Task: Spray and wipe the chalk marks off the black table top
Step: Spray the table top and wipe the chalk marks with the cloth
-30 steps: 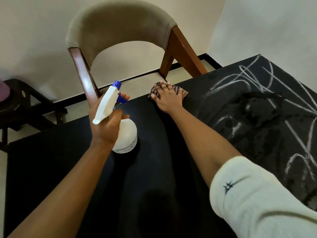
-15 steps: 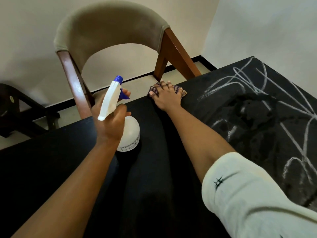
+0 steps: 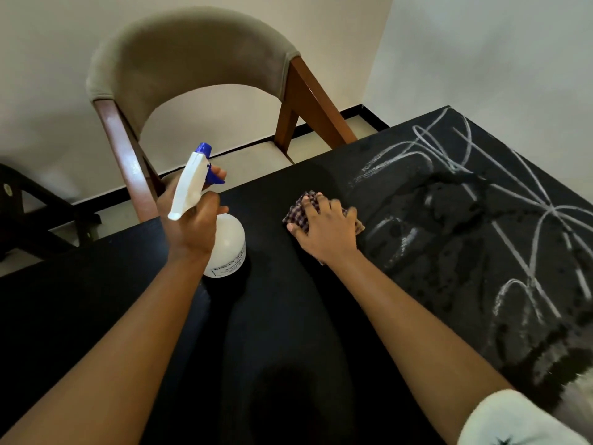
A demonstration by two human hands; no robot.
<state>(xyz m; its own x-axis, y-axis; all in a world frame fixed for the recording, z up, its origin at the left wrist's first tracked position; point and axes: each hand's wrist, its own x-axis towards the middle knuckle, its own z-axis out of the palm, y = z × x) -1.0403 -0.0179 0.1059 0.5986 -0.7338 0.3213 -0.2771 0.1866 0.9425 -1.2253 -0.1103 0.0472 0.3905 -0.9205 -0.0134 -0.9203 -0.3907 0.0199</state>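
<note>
Pulled back from the far edge beside the chair, the right hand (image 3: pixel 327 231) now lies nearer the middle of the black table top (image 3: pixel 288 316), fingers (image 3: pixel 313 205) spread flat and pressing down on a crumpled checked cloth (image 3: pixel 296 213) of dark and pale squares, which peeks out past the fingertips and at the right of the palm. Just right of that cloth begin the white chalk marks (image 3: pixel 500 220), looping lines crossing the right part of the top; the nearer strokes look smeared and wet, with dark blotches over them. The left hand (image 3: pixel 189 223) is curled tight around the neck of a white plastic spray bottle (image 3: pixel 229 245) with a blue nozzle and trigger, one finger lying by the trigger, the bottle's round body hanging below the palm just above or on the table; I cannot tell which. A white sleeve (image 3: pixel 513 419) covers the right upper arm at the bottom corner. Beyond the table stands a wooden chair (image 3: pixel 192 62) with a curved beige padded back.
</note>
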